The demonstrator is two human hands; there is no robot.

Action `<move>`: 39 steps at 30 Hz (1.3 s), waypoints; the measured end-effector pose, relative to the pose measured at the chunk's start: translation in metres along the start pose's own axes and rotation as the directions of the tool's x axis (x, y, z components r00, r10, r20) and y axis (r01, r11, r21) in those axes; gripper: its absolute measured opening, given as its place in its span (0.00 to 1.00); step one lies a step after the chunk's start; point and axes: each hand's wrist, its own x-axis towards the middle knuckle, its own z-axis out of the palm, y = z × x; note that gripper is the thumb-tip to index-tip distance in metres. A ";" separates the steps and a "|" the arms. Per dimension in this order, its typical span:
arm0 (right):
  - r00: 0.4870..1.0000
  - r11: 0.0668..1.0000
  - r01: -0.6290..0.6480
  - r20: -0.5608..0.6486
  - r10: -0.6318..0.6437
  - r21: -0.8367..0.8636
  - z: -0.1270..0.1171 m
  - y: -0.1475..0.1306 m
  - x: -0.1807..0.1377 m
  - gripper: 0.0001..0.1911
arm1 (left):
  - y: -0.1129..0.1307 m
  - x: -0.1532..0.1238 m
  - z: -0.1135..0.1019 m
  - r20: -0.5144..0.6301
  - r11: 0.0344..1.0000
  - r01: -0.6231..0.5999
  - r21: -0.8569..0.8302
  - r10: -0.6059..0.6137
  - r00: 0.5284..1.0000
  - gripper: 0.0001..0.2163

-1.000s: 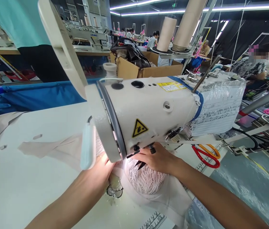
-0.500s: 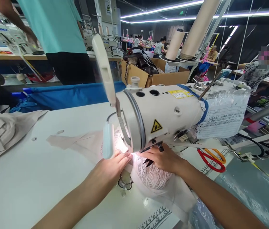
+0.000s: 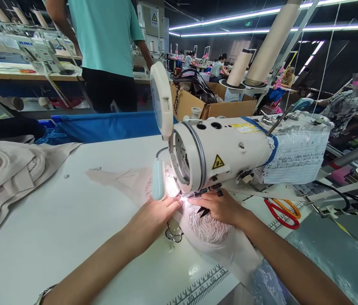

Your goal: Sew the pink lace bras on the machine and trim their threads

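Note:
My left hand point(image 3: 157, 214) lies flat with fingers stretched out on pale beige fabric point(image 3: 125, 183) under the head of a white sewing machine point(image 3: 229, 148), just left of the lit needle area. My right hand point(image 3: 221, 207) rests on a piece of white lace point(image 3: 209, 228) right of the needle, its fingers closed around small black thread snips point(image 3: 204, 210) whose points stick out leftward. The two hands' fingertips nearly meet below the machine head.
Red and orange scissors point(image 3: 280, 212) lie right of the machine. A pile of beige garments point(image 3: 4, 173) sits at the table's left. Behind are a blue cloth bin point(image 3: 109, 125), a cardboard box point(image 3: 217, 108), thread cones point(image 3: 271, 44) and a standing person in a teal shirt point(image 3: 106, 38).
The view has pulled back and swung left, so the machine looks smaller. My left hand's fingers now show, stretched toward the needle. The right hand keeps its hold on the snips.

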 end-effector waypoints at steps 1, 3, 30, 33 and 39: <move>1.000 1.000 0.005 0.006 -0.005 -0.005 -0.001 0.000 0.000 0.34 | -0.001 0.000 -0.001 -0.001 1.000 -0.002 -0.004 0.002 1.000 0.20; 1.000 1.000 0.013 0.010 -0.013 -0.022 -0.001 0.001 0.001 0.33 | -0.003 0.001 0.000 -0.007 1.000 -0.018 -0.012 0.018 1.000 0.21; 0.997 0.993 -0.071 -0.001 0.071 0.090 0.002 0.000 0.006 0.15 | 0.008 0.005 0.002 -0.060 0.935 0.003 0.356 0.019 0.998 0.20; 0.978 0.973 -0.208 0.003 0.209 0.096 0.005 -0.002 0.009 0.07 | 0.036 0.009 0.002 0.000 0.893 0.040 0.449 -0.045 0.999 0.14; 0.949 0.947 -0.313 -0.025 0.316 0.078 0.012 -0.001 0.012 0.08 | 0.068 0.001 0.032 -0.022 0.839 0.087 0.537 -0.089 0.996 0.22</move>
